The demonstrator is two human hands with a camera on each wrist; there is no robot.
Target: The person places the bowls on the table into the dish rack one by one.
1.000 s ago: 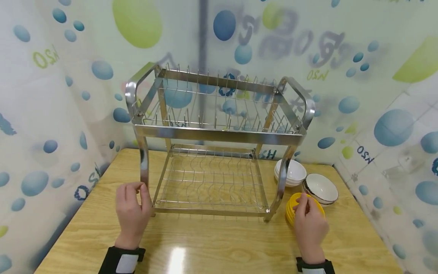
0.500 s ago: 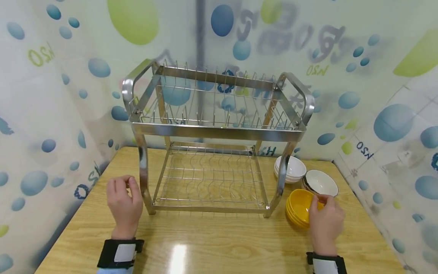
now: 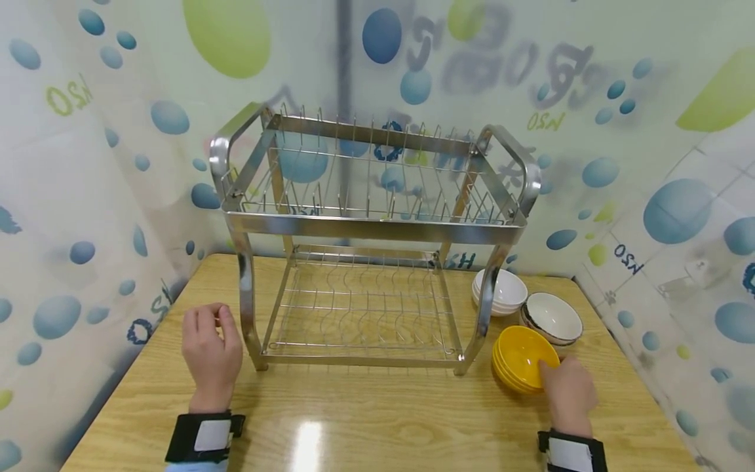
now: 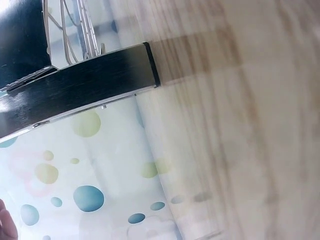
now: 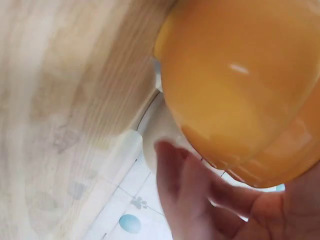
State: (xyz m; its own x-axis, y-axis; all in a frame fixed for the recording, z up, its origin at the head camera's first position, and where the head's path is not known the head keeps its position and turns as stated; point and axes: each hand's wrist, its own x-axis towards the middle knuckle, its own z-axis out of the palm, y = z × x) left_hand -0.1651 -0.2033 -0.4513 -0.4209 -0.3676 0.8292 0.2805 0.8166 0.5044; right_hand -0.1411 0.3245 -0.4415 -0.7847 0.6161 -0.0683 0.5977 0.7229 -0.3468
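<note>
My right hand (image 3: 569, 393) is at the right rim of a stack of yellow bowls (image 3: 523, 357), pinching the top bowl's edge with the thumb over the rim. In the right wrist view its curled fingers (image 5: 187, 185) lie along the outside of the yellow bowl (image 5: 240, 90); the thumb is mostly hidden there. My left hand (image 3: 211, 351), loosely curled, holds nothing and hovers left of the metal dish rack (image 3: 377, 227). The left wrist view has a rack leg (image 4: 100, 75) and only a bit of a finger at the lower left.
Behind the yellow bowls stand a stack of white bowls (image 3: 501, 292) and dark-rimmed white bowls (image 3: 553, 318). The two-tier rack fills the middle of the wooden table (image 3: 377, 419). A patterned curtain (image 3: 106, 196) hangs close around the back and sides.
My right hand has moved rightwards from above the yellow bowls, then lowered to their right rim. My left hand has shifted slightly left, away from the rack leg.
</note>
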